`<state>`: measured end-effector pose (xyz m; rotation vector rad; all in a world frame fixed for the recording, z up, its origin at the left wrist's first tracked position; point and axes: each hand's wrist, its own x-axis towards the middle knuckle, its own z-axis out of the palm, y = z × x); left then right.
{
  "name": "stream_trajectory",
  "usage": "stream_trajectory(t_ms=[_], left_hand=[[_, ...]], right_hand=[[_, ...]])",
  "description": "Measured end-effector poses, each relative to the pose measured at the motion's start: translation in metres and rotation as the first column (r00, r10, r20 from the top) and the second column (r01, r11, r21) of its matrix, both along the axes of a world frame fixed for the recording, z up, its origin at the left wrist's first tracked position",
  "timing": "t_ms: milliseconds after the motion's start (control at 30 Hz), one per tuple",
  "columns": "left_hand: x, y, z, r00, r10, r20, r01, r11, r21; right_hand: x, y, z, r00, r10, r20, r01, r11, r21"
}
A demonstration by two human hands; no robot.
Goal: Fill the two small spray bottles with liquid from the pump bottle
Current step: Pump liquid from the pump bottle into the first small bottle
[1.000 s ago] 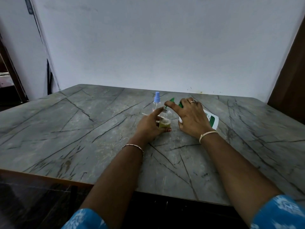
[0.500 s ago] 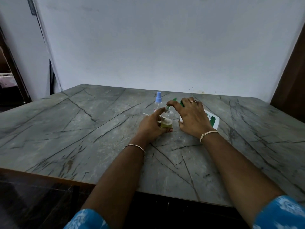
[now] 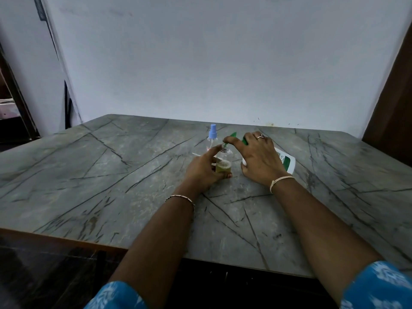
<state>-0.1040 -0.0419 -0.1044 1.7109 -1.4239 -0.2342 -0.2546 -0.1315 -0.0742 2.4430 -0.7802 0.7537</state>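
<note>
The right hand (image 3: pixel 258 159) is covering most of the pump bottle (image 3: pixel 287 161), and its label is showing too small to read. The left hand (image 3: pixel 202 170) is hiding the open bottle's (image 3: pixel 224 160) left side and base.

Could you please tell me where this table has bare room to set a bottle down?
The table is bare left of the left hand and right of the pump bottle. It is crowded mid-table, where the open bottle, blue-capped spray bottle and right hand sit close together.
</note>
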Motion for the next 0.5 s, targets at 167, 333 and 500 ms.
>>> stream_trajectory(t_ms=[167,333,500], left_hand=[[0.0003,-0.0017,0.0001,1.000,-0.003,0.003,0.003,1.000,0.012],[0.0000,-0.0011,0.0003,1.000,-0.003,-0.004,0.003,1.000,0.011],[-0.0007,-0.0004,0.0004,1.000,-0.005,-0.021,0.005,1.000,-0.003]], right_hand=[[0.0045,0.0005,0.0006,0.998,0.031,0.049,-0.032,0.999,0.013],[0.0013,-0.0008,-0.0010,1.000,0.011,0.010,-0.011,1.000,-0.014],[-0.0021,-0.0002,-0.0017,1.000,0.001,-0.005,-0.001,1.000,-0.021]])
